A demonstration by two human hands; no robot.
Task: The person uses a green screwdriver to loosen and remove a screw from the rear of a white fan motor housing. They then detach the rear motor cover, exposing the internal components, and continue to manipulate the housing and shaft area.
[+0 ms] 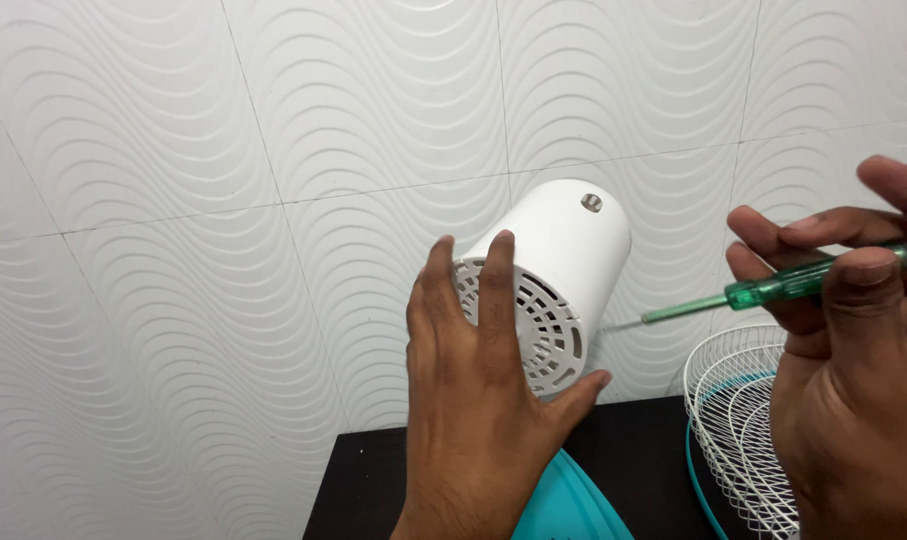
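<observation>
**Head view: fan motor housing in my left hand, screwdriver in my right**

Head camera looks down at both my hands in front of a white wall of wave-patterned tiles (174, 150). My left hand (484, 400) is raised and wrapped around a white cylindrical fan motor housing (564, 250), holding it up off the counter and tilted so that its closed end points up and to the right. My left fingers (497, 290) lie across the slotted vent grille (544, 335) at the near end, and my thumb presses against the lower rim of that end, so the housing is gripped between thumb and fingers. A small metal screw or stud (592, 203) sits on the curved side near the top.

My right hand (854, 380) is closed around a green translucent screwdriver (774, 290). The handle is pinched between my thumb and fingers, and the thin metal shaft points left towards the housing. The tip ends just beside the housing's right side; I cannot tell whether it touches.

Below my hands is a black counter (644, 450) set against the wall. On it, under my right hand, stands a white wire fan guard (734, 410) with a teal rim, partly hidden by my wrist. A teal plastic part (564, 510), smooth and curved, shows at the bottom edge between my two hands, near my left wrist; too little of it shows to tell what it is.
</observation>
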